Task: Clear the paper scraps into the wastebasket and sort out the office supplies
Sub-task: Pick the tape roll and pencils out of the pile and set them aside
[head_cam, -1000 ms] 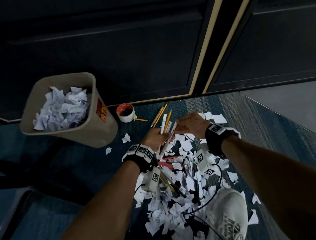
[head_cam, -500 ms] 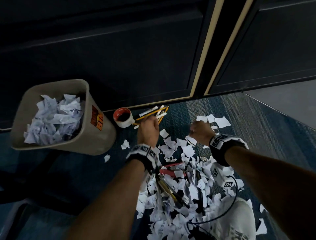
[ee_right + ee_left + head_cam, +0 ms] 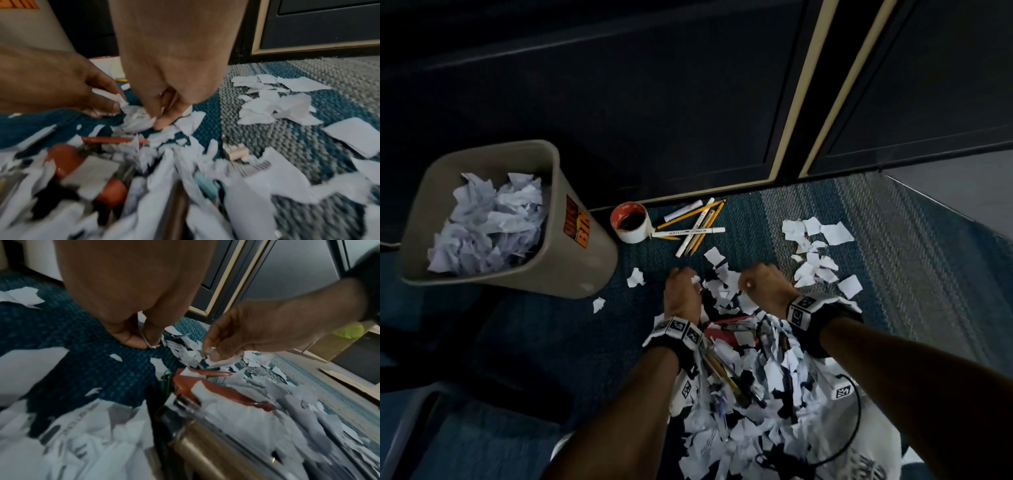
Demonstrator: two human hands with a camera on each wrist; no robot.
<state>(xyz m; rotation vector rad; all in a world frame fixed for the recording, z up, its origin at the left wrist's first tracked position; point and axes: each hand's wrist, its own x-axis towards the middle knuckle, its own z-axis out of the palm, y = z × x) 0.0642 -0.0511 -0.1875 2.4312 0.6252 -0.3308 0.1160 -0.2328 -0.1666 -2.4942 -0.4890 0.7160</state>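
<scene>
Your left hand [image 3: 681, 291] and right hand [image 3: 763, 284] each pinch paper scraps [image 3: 722, 294] mid-floor; the wastebasket [image 3: 585, 260] stands at the floor's far-left edge, pens [image 3: 695, 226] beside it.

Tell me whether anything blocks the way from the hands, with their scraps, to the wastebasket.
Nothing visible does. The left hand and right hand pinch scraps at the pile's far edge. The wastebasket stands to their left, its mouth open and already holding paper. Only carpet with two stray scraps lies between.
</scene>
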